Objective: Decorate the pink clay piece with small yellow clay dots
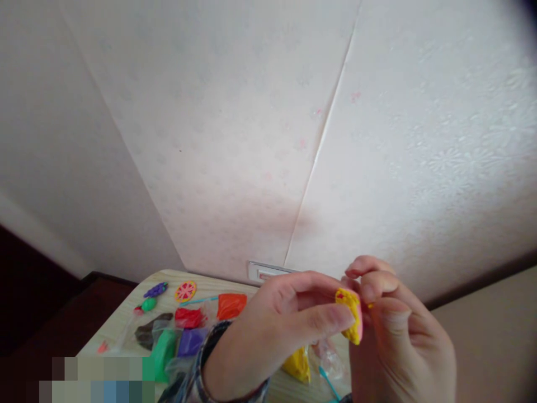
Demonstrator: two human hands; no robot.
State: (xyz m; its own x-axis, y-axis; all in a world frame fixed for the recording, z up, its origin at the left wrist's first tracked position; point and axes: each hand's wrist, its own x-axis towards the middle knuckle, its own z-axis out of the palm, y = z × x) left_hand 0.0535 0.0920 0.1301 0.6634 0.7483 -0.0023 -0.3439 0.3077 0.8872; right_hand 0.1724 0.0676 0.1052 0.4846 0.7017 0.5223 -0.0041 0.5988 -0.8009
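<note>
- toward 8 o'clock from the middle of our view, on the pale table (126, 324), we find a small pinkish piece (103, 347), a red-and-green piece (149, 304) and a purple bumpy cluster (156, 289).
- between 7 and 8 o'clock we see a green lump (163, 355), a round yellow-rimmed disc (185, 291), a red lump (188, 318) and a purple block (192, 342).
- near 7 o'clock sits an orange packet (232, 306).
- between 5 and 6 o'clock we have the left hand (291, 324) — closed in a pinch, thumb on the front of a yellow-and-pink piece (349, 315).
- below that hand, we see a yellow lump (297, 365); near 5 o'clock lies a blue stick (329, 383).
- the yellow-and-pink piece is between 4 and 5 o'clock, held up between our two hands.
- at 4 o'clock, just beside it, the right hand (403, 324) has thumb and fingers drawn together — a yellow fleck (371, 305) shows at the tips, though whether it is gripped we cannot tell.
</note>
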